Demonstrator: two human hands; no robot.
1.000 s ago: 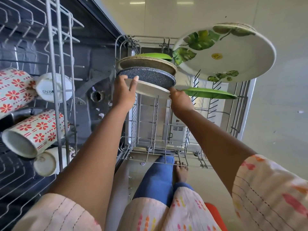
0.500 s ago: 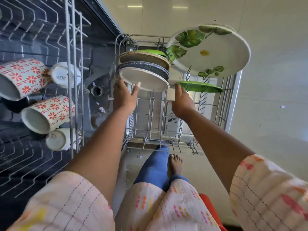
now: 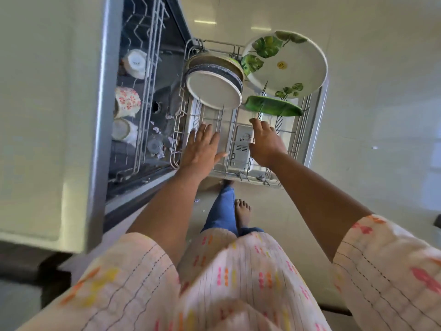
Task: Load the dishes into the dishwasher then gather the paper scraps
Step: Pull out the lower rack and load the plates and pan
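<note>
Bright, even daylight fills the scene. Two ceiling lights reflect as pale bars on the glossy floor (image 3: 358, 139) beyond the rack (image 3: 307, 130). The dishwasher (image 3: 112, 91) interior is dim and shadowed. Wide-angle distortion bends the edges. Motion blur softens the sleeves (image 3: 393, 271), the lower frame and the counter at left.

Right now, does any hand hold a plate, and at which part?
Nothing is held. The left hand and right hand are both open, above the lower rack, apart from the cream plate.
</note>
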